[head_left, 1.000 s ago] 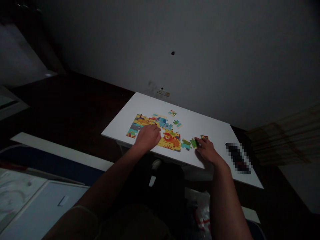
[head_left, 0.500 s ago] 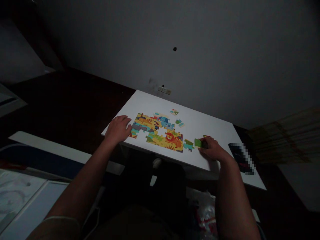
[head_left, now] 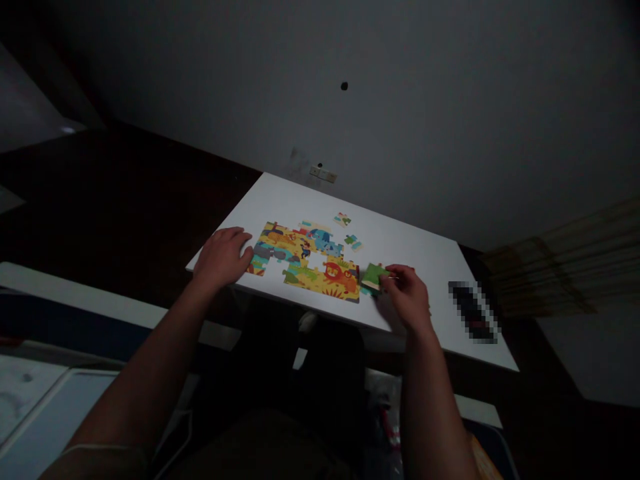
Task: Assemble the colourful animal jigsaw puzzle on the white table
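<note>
We hold a green puzzle piece (head_left: 373,275) pinched in the fingertips of our right hand (head_left: 407,297), lifted a little off the white table (head_left: 410,250) and tilted, just beside the right edge of the half-built animal puzzle (head_left: 307,259). The right hand is closed on that piece alone. Our left hand (head_left: 221,256) lies flat and loosely spread at the puzzle's left end, fingertips touching the outermost pieces, holding nothing.

The grip is light and on one corner, so we judge the piece could slip and drop onto the joined pieces by the lion, knocking them apart. Pressing it in at a tilt could buckle neighbours too. The left hand steadies only one end; a push from the right could slide the whole picture leftward or toward the near edge.

That near edge is the tight spot: the puzzle's lower border runs close to it, and our right wrist hangs over it, so a dropped piece could fall off into the dark below. On the far side two loose pieces (head_left: 343,219) lie apart from the puzzle, with bare tabletop behind them up to the wall. To the right there is open surface between our hand and a dark blurred object (head_left: 473,311) near the right corner.
</note>
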`<control>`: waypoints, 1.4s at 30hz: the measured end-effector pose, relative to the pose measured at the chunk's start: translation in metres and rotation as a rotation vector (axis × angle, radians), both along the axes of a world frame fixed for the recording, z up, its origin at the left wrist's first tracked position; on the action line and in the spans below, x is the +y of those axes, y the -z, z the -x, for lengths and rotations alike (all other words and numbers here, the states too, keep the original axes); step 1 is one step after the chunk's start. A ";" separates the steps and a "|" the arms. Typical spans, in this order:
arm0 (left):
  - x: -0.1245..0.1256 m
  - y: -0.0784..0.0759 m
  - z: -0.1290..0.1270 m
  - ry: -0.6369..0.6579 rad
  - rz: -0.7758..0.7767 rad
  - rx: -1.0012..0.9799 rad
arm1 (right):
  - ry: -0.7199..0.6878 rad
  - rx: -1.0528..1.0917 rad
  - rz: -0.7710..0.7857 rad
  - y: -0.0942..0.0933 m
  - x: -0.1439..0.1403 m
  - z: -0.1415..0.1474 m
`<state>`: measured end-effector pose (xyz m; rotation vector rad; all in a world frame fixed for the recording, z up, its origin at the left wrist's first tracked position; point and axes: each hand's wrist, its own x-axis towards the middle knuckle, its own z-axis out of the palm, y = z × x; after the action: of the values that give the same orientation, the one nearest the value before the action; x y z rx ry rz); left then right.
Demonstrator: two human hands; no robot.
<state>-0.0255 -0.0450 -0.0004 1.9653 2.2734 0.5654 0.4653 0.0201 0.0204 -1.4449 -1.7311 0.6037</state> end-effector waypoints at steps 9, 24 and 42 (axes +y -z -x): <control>-0.001 0.001 0.000 0.002 -0.013 -0.009 | -0.126 0.224 0.207 0.004 -0.009 0.082; 0.003 0.008 0.005 -0.010 0.000 0.003 | 0.261 -0.387 0.055 0.011 -0.011 -0.020; 0.004 0.008 0.009 -0.033 -0.019 0.006 | 0.143 -0.445 -0.071 0.014 -0.013 -0.020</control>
<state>-0.0343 -0.0407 -0.0081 1.9439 2.3167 0.5866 0.4852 0.0069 0.0061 -1.7271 -1.9357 0.1459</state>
